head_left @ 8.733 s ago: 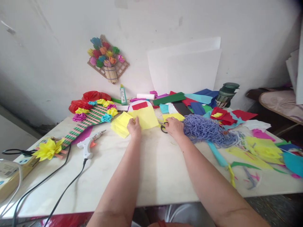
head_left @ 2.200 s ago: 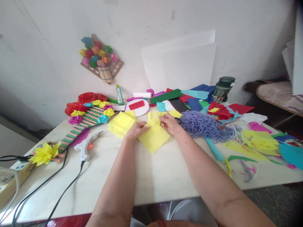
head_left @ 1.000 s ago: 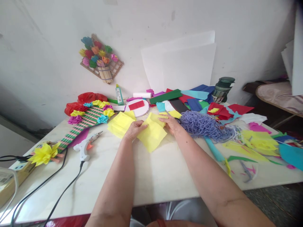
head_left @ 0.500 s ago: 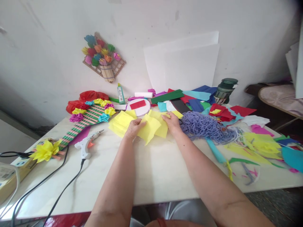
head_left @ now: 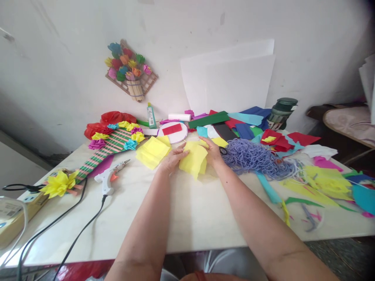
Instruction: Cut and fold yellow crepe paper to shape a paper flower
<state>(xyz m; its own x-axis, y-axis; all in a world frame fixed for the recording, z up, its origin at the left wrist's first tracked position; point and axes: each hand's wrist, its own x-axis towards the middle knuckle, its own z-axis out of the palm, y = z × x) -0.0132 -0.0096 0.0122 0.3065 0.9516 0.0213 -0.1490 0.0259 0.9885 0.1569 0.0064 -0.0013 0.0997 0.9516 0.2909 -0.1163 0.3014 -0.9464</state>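
Squares of yellow crepe paper [head_left: 193, 160] are held upright between my two hands, low over the middle of the table. My left hand [head_left: 172, 160] is at their left edge, its thumb and fingers closed around the edge. On the opposite side, my right hand [head_left: 213, 153] grips the upper right edge, with its fingertips partly behind the sheets. A stack of yellow crepe paper [head_left: 152, 152] lies flat just left of my left hand. Near my right hand are the black handle of what may be scissors [head_left: 223, 150] and a tangle of purple yarn [head_left: 254, 158].
A guitar-shaped craft [head_left: 108, 146] with paper flowers lies at the left, near a glue gun [head_left: 107, 179] and a power strip [head_left: 26, 210]. Behind my hands are a white disc [head_left: 180, 134], a glue bottle [head_left: 150, 116] and coloured paper strips. A dark green jar [head_left: 283, 113] stands back right.
My hands have drawn closer together around the yellow sheets, which now form a narrower bundle. My left hand has moved slightly right, uncovering more of the flat stack.
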